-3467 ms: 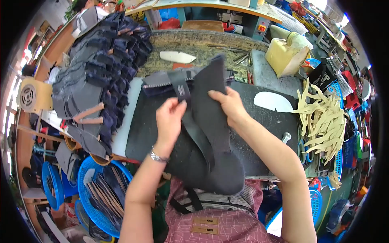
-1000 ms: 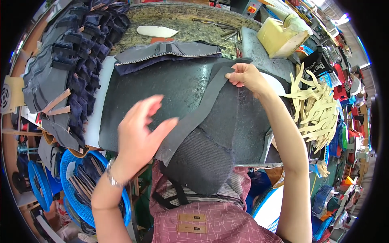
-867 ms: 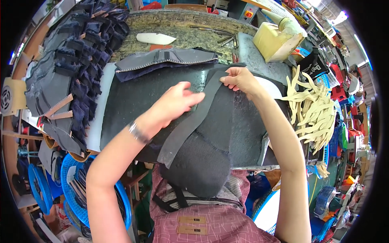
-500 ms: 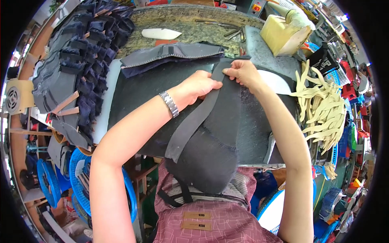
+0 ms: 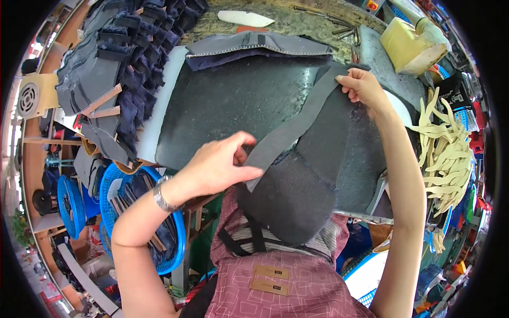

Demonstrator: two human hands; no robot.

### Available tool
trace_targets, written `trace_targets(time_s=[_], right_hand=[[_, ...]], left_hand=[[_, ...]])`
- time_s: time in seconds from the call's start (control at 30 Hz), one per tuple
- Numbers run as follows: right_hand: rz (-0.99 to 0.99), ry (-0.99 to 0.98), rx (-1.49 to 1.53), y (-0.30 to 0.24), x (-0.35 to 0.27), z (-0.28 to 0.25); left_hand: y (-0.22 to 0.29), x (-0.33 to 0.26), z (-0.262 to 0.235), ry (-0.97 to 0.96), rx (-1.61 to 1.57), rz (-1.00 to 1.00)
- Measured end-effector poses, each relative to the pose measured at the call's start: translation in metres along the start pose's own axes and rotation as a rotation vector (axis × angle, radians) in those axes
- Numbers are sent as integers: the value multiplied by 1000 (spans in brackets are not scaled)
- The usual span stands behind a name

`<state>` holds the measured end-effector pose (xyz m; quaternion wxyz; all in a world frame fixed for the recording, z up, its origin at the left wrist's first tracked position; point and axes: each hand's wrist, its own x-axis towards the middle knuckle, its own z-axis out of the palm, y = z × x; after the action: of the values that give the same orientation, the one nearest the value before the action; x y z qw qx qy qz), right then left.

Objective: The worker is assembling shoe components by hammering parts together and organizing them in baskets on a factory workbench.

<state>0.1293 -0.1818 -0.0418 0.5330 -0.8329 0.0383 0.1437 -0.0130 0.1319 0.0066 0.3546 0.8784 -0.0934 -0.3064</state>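
A long dark grey strip [image 5: 299, 122] runs diagonally over a dark textured fabric piece [image 5: 289, 199] with a rounded near end, which hangs over the table's front edge. My right hand [image 5: 363, 90] pinches the far end of the strip between thumb and fingers. By the strip's near end is my left hand [image 5: 217, 164], thumb and fingers apart, the thumb tip at the strip's edge. Behind them, on the black work surface [image 5: 228, 100], lies a grey piece [image 5: 260, 45] with a stitched edge and dark blue fuzzy lining.
Stacked grey and fuzzy blue pieces [image 5: 127, 63] fill the left side. On the right are a bundle of cream strips [image 5: 445, 153] and a yellowish block-shaped container [image 5: 416, 47]. A white blade-shaped piece [image 5: 245, 18] lies at the back. Blue baskets [image 5: 177, 233] stand below the table.
My left hand has left the strip's far end and come down toward its near end, its fingers spreading. My right hand keeps its pinch. The view has shifted, moving the table leftward-to-right in frame.
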Motion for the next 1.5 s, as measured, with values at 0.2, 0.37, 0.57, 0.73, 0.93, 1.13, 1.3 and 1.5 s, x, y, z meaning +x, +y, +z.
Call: trace_targets(time_s=[0.2, 0.37, 0.57, 0.73, 0.93, 1.13, 1.3, 1.5], right_hand=[[52, -101, 174, 4, 1, -3], [34, -75, 213, 7, -4, 5], [-39, -1, 262, 21, -16, 1], [-161, 70, 86, 20, -88, -24], [-370, 516, -823, 60, -187, -93], [93, 222, -1329, 80, -190, -117], [326, 180, -1229, 74, -170, -130], [299, 268, -1204, 100, -166, -132]], left_hand=[[6, 55, 13, 160, -748, 99], [59, 136, 22, -52, -939, -2], [68, 151, 57, -229, -1043, 22], [59, 124, 40, -133, -1141, 39], [53, 113, 43, -149, -1266, 51], [72, 114, 64, -213, -1244, 84], [79, 102, 72, -187, -1205, 144], [95, 86, 68, -266, -1140, 120]])
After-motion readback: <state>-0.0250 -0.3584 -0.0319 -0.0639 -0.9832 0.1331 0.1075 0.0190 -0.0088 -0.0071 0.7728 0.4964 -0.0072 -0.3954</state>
